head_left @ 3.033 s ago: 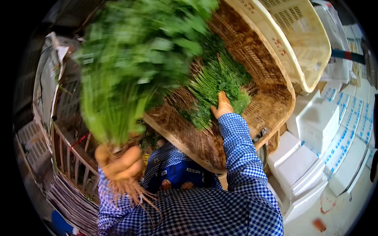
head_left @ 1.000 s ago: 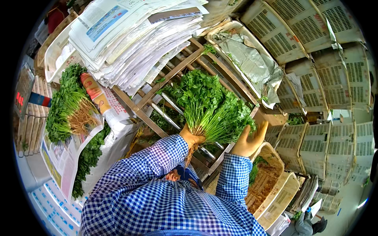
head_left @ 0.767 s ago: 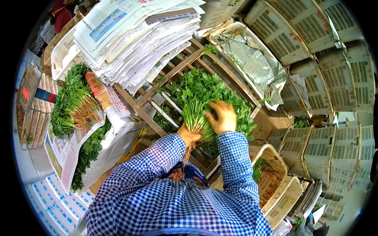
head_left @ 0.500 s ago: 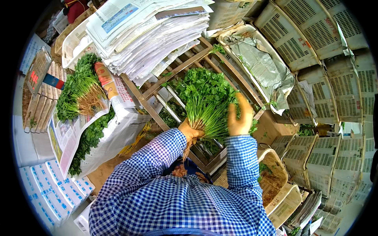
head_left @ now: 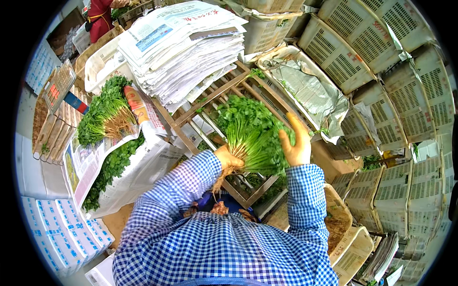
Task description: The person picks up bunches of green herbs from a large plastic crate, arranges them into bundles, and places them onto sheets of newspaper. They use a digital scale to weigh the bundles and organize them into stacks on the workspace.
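A leafy green bunch of what looks like celery or cilantro (head_left: 255,136) hangs over a metal rack, its stems fanned and brown roots toward me. My left hand (head_left: 228,158) is closed around the root end. At the bunch's right side, my right hand (head_left: 298,143) is open, thumb and fingers apart, beside the leaves. Whether its palm touches them I cannot tell. Below lies the slatted rack (head_left: 257,190), with loose greens between its bars. On the left, another rooted bunch (head_left: 107,114) rests on newspaper over a box of greens (head_left: 114,167).
A tall newspaper stack (head_left: 186,57) rises at the rack's far side. Beyond the rack sits a paper-lined crate (head_left: 305,83); stacked plastic crates (head_left: 396,114) line the right. A scale display (head_left: 59,86) and white-blue packages (head_left: 62,233) are on the left. Someone in red (head_left: 98,24) is far left.
The bunch has tilted slightly right, with my left hand still around its roots. My right hand has shifted a little to the right. The view has moved, bringing more of the far person in.
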